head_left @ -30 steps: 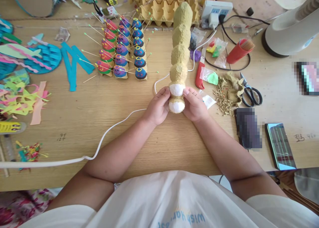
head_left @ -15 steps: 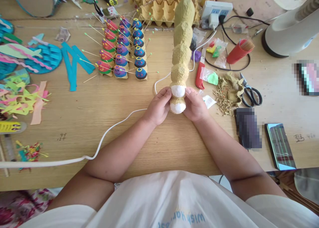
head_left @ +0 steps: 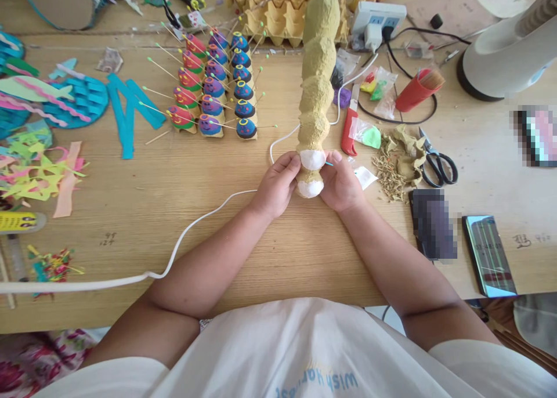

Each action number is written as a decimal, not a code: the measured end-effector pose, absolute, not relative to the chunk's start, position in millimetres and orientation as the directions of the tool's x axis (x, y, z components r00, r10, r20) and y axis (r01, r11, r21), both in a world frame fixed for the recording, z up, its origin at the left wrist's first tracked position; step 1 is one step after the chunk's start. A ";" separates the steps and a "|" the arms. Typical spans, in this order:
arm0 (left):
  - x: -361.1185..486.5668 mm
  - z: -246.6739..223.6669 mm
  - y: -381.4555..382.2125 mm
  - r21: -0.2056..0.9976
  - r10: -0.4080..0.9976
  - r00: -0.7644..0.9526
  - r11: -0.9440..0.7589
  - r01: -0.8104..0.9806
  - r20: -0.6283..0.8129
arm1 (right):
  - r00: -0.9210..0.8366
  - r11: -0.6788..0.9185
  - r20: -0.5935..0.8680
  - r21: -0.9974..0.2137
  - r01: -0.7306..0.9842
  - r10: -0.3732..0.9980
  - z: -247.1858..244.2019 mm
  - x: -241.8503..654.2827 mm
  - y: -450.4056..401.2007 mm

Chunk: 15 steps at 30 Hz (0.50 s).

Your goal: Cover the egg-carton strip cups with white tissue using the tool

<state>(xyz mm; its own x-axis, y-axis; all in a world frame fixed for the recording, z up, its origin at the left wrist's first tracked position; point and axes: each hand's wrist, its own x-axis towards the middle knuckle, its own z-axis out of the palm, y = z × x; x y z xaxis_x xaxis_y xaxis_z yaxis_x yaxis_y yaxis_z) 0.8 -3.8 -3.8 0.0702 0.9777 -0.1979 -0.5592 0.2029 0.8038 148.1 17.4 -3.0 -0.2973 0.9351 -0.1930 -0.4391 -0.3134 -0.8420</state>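
Note:
A long strip of tan egg-carton cups (head_left: 316,93) stretches away from me, its two nearest cups capped in smooth white clay (head_left: 310,188). My left hand (head_left: 278,184) is closed on the strip's near left side, thumb on top by the white part. On the opposite side, my right hand (head_left: 343,183) curls around the strip's edge, with its thumb raised a little off the surface. A thin bit of blue (head_left: 329,163) shows beside that thumb; what it is I cannot make out. The fingers beneath the strip are hidden.
Rows of painted egg-carton caterpillars (head_left: 212,87) with pin antennae stand at the back left. To the right lie a red-handled knife (head_left: 349,125), scissors (head_left: 439,160), carton scraps (head_left: 398,160) and a phone (head_left: 489,256). A white cable (head_left: 191,224) crosses the table on the left.
My right thumb has lifted slightly away from the strip, and a bit of blue has come into view beside it. The strip has shifted very slightly; my left hand stays on it.

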 end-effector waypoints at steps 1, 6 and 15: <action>-0.2 -5.8 -4.2 0.823 0.982 0.066 0.182 -0.539 -0.174 | -0.303 -0.311 -0.187 -0.844 -0.437 0.934 -3.0 147.6 17.3; -4.5 -14.0 -7.0 0.915 0.999 0.042 0.040 -0.402 -0.025 | -0.316 -0.298 -0.160 -0.839 -0.456 0.935 -5.7 146.3 17.8; -4.6 0.1 -10.4 0.955 0.999 0.049 0.021 -0.296 -0.006 | -0.350 -0.339 -0.186 -0.826 -0.450 0.918 0.3 148.5 18.9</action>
<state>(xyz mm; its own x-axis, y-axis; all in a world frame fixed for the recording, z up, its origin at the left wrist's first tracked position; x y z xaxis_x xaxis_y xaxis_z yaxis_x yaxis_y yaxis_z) -4.6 -10.4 0.1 0.0492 0.9988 -0.0064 -0.2959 0.0206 0.9550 148.5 18.9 0.3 -0.3497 0.9181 -0.1864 -0.4497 -0.3391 -0.8263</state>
